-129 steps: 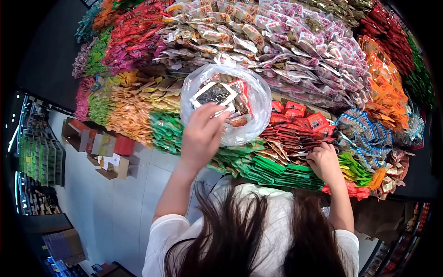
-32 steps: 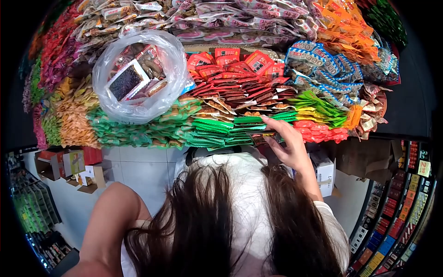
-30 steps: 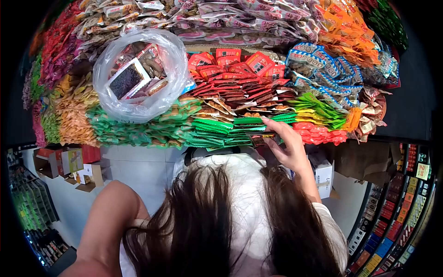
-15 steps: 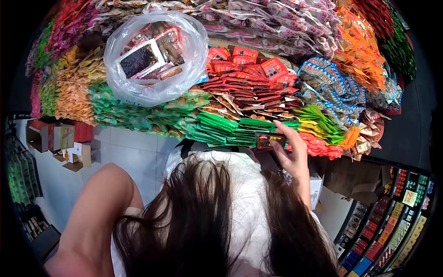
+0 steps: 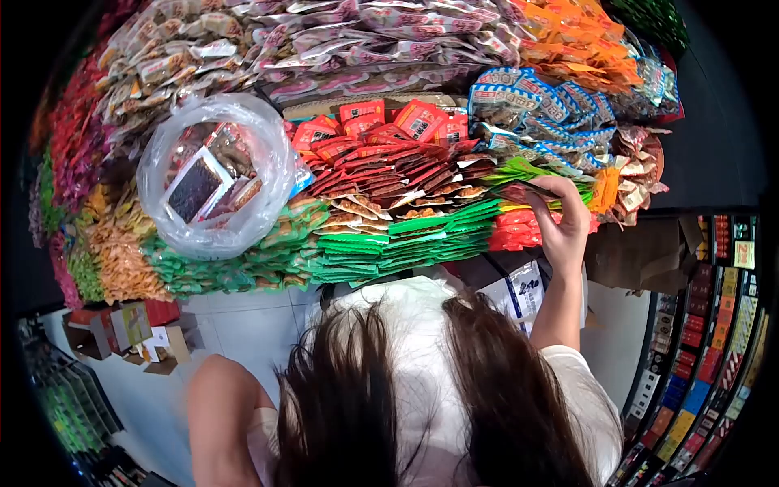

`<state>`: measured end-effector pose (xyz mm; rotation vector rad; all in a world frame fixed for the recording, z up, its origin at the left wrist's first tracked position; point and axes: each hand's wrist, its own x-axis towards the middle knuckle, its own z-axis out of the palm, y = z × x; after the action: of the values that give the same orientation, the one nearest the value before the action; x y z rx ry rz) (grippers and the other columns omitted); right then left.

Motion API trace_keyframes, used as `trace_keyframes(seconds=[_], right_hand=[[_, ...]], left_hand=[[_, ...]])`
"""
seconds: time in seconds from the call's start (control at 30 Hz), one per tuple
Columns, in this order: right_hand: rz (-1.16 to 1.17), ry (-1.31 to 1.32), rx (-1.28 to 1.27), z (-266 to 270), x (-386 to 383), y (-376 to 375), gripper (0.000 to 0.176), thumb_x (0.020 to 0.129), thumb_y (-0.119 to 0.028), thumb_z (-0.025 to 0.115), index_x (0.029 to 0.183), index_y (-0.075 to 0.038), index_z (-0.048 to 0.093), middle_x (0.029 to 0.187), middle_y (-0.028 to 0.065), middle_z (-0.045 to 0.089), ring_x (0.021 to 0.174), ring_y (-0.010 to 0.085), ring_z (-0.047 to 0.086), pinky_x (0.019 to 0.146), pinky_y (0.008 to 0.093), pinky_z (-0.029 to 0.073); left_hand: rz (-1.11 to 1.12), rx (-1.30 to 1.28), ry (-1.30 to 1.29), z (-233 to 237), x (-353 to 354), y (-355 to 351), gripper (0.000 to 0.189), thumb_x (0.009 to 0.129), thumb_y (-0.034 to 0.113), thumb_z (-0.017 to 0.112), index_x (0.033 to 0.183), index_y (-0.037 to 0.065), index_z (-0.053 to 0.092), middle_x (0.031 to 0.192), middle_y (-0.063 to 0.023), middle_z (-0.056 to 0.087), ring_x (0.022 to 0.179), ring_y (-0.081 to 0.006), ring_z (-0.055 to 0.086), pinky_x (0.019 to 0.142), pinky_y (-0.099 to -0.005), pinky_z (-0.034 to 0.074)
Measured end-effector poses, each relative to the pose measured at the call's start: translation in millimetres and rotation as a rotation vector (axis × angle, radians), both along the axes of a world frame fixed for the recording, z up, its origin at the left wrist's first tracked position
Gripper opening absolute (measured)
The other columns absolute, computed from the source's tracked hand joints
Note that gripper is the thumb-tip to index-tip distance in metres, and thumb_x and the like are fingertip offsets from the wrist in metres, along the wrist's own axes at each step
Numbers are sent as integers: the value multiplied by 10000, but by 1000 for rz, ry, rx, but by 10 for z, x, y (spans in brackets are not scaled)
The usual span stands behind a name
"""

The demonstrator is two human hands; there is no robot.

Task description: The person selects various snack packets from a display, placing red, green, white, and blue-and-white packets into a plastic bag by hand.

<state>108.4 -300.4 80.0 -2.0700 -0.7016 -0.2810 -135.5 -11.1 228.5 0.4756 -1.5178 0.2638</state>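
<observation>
My right hand [image 5: 560, 213] is over the right part of the snack display, thumb and fingers closed on a thin dark-edged packet [image 5: 513, 193]. Just around it lie yellow-green packets [image 5: 523, 172] and red-pink packets [image 5: 515, 231]. Rows of green packets [image 5: 406, 243] stand to its left, with red packets [image 5: 381, 158] behind them. An open clear plastic bag [image 5: 272, 174] holding several packaged snacks rests on the display at the left. My left hand is out of sight; only the bent left arm shows at the lower left.
Blue-and-white packets [image 5: 552, 105] and orange packets [image 5: 576, 40] lie at the back right. Cardboard boxes [image 5: 162, 345] are on the floor at the left. A shelf of colourful goods [image 5: 690, 349] stands at the lower right. White-and-dark packaging [image 5: 519, 292] sits below the display edge.
My right hand has moved up and right, from the front edge by the green packets to the yellow-green ones, a small packet still in it. The camera view has shifted.
</observation>
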Motion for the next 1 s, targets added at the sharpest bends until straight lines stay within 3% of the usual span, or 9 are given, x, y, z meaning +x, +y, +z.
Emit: trace_keyframes(seconds=[0.1, 0.23, 0.27, 0.3, 0.33, 0.37, 0.53, 0.67, 1.0], right_hand=[[69, 44, 54, -43, 40, 11, 220, 780, 108, 676, 970, 0, 647, 963, 97, 684, 913, 203, 657, 817, 297, 514], [139, 207, 160, -136, 39, 4, 228, 806, 110, 657, 1005, 3, 629, 983, 105, 678, 938, 186, 655, 841, 295, 514], [164, 250, 243, -160, 37, 14, 227, 825, 105, 645, 1027, 5, 618, 1010, 109, 668, 943, 178, 651, 831, 296, 519], [188, 293, 326, -187, 30, 26, 227, 844, 101, 633, 1048, 7, 608, 1036, 113, 659, 948, 170, 647, 821, 296, 525], [196, 299, 323, -221, 27, 41, 227, 844, 101, 633, 1048, 7, 608, 1036, 113, 659, 948, 170, 647, 821, 296, 525], [219, 335, 387, -258, 24, 57, 229, 856, 97, 621, 1066, 7, 603, 1055, 114, 649, 945, 168, 644, 812, 288, 525], [271, 489, 305, -311, -47, 104, 261, 891, 88, 574, 1143, 23, 552, 1144, 135, 580, 1035, 196, 611, 925, 308, 492], [346, 398, 494, -445, -70, 228, 240, 836, 117, 583, 1051, 14, 603, 1074, 122, 599, 1014, 206, 606, 856, 300, 497], [440, 369, 295, -545, -38, 258, 228, 810, 128, 588, 995, -6, 594, 1027, 117, 623, 1008, 234, 621, 890, 340, 490]], left_hand=[[-251, -32, -19, -246, 117, -18, 422, 1069, 132, 295, 1491, 144, 315, 1519, -129, 360, 1389, -266, 366, 1174, -319, 277], [1620, -545, 127, -997, 590, -39, 783, 910, 714, 367, 1329, 67, 500, 1272, -189, 541, 1184, -409, 515, 1008, -577, 399], [1785, 108, 212, -1309, 574, 219, 655, 945, 628, 417, 1261, 70, 551, 1194, -144, 583, 1070, -363, 564, 913, -510, 467], [1686, 394, 495, -1354, 824, 35, 497, 912, 487, 584, 1155, 54, 612, 1097, -128, 606, 974, -322, 578, 850, -459, 486], [1679, 786, 568, -1400, 975, -47, 377, 824, 310, 714, 1088, 48, 655, 1051, -120, 612, 966, -314, 581, 834, -441, 470], [1702, 902, 579, -1575, 1129, -192, 347, 737, 177, 749, 1048, 41, 679, 999, -120, 623, 1004, -321, 569, 876, -424, 449], [1631, 1176, 471, -2071, 1298, -460, 488, 755, 207, 745, 1201, 61, 613, 1122, -101, 598, 1142, -319, 502, 982, -482, 366], [1617, 1289, 504, -2171, 1311, -508, 522, 745, 246, 754, 1209, 66, 594, 1214, -102, 568, 1220, -336, 453, 1027, -534, 321], [1552, 1317, 519, -2162, 1288, -451, 473, 744, 230, 732, 1186, 98, 626, 1317, -111, 547, 1345, -393, 364, 1097, -577, 259]])
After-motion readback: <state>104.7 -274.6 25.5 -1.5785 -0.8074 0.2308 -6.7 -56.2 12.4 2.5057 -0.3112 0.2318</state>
